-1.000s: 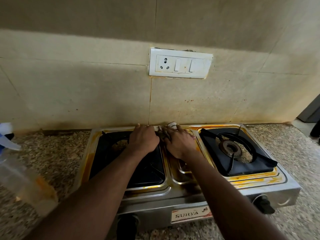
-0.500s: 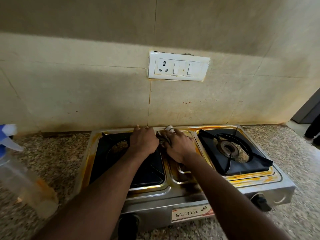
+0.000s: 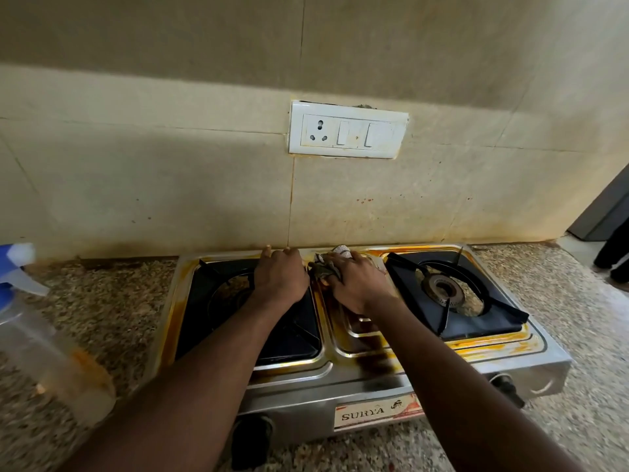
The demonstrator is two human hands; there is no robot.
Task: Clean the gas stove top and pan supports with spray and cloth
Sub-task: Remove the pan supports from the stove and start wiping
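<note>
A steel two-burner gas stove point(image 3: 374, 376) with orange grease stains stands on the granite counter. My right hand point(image 3: 357, 284) presses a dirty crumpled cloth point(image 3: 326, 267) onto the stove's middle strip near the back edge, fingers curled over it. My left hand point(image 3: 280, 275) rests on the back of the left black pan support point(image 3: 289, 338), fingers curled over the stove's rear rim. The right pan support point(image 3: 452, 294) sits over its burner. A clear spray bottle point(image 3: 44, 342) with a blue and white trigger stands at the far left, close to the camera.
A white socket and switch plate point(image 3: 347, 131) is on the stained tiled wall behind the stove. Two black knobs point(image 3: 507, 386) stick out of the stove front. Speckled counter point(image 3: 112, 301) extends to both sides. A person's dark legs point(image 3: 616, 257) show at the far right.
Both hands stay at the stove's back middle; the right hand with the cloth has shifted slightly. The view has tilted a little upward.
</note>
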